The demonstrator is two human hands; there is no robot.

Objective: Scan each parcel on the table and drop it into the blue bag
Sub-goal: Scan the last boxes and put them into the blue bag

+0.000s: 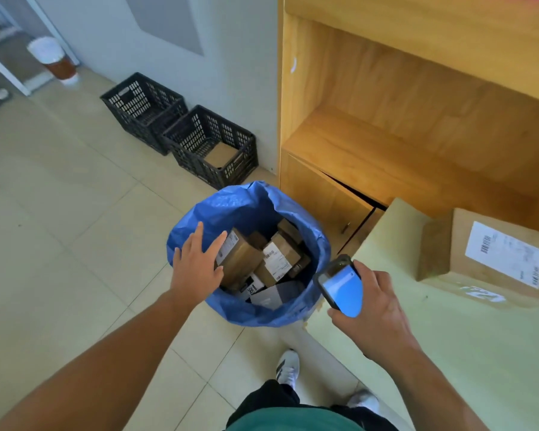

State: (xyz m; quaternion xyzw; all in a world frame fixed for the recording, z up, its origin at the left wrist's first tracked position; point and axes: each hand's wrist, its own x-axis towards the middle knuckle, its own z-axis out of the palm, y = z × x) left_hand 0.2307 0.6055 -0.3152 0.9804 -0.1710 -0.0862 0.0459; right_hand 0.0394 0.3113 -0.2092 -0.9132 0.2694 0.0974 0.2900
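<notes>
Left hand (196, 265), fingers spread straight, hovers over the blue bag (249, 206), whose heaped parcels (240, 259) partly hide one another. Right hand (377, 303) grips a phone (339, 286); a labelled parcel (483, 259) on the table (417, 337) is cut off at right.

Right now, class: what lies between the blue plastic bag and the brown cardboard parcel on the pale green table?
Head view: the right hand gripping a black phone with a lit blue screen, then bare table top.

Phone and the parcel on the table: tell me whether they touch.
Apart. The head view shows bare table between the phone in the right hand and the parcel.
</notes>
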